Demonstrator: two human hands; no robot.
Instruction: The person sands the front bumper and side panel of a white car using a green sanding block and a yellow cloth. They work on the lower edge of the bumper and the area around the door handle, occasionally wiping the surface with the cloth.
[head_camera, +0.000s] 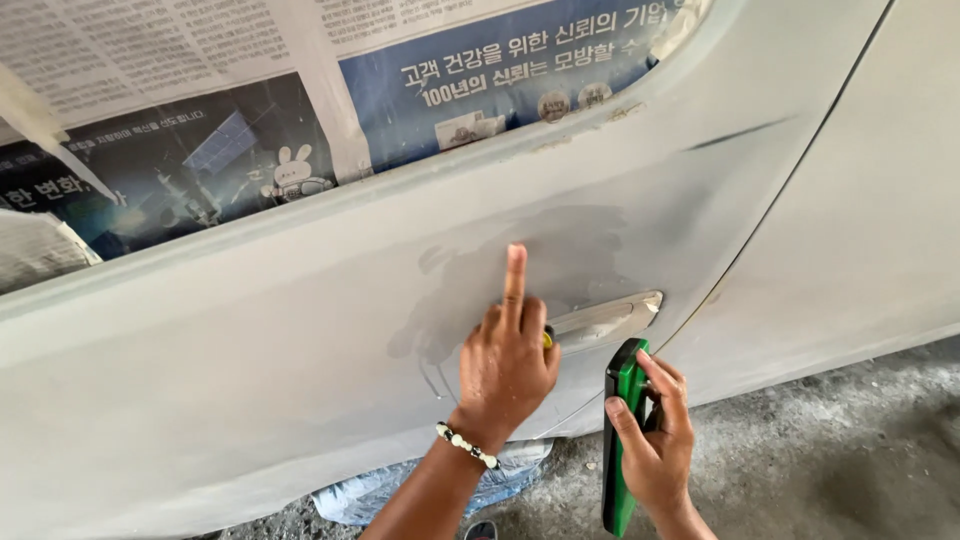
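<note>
Grey, matt primer coats the car door panel (250, 330), where a darker damp patch (540, 265) spreads above the handle (610, 318). Left hand (505, 365) presses its index finger on that patch, other fingers curled around something yellow. Right hand (655, 440) is clamped on a flat green-and-black sanding block (622, 440) just below the handle; newspaper (200, 110) masks the window.

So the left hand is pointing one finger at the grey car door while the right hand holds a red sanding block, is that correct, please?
Not quite: the block is green with a black edge, not red, as the head view shows. The rest stands: the left hand points its index finger up against the grey car door, and the right hand holds the block beside it.
</note>
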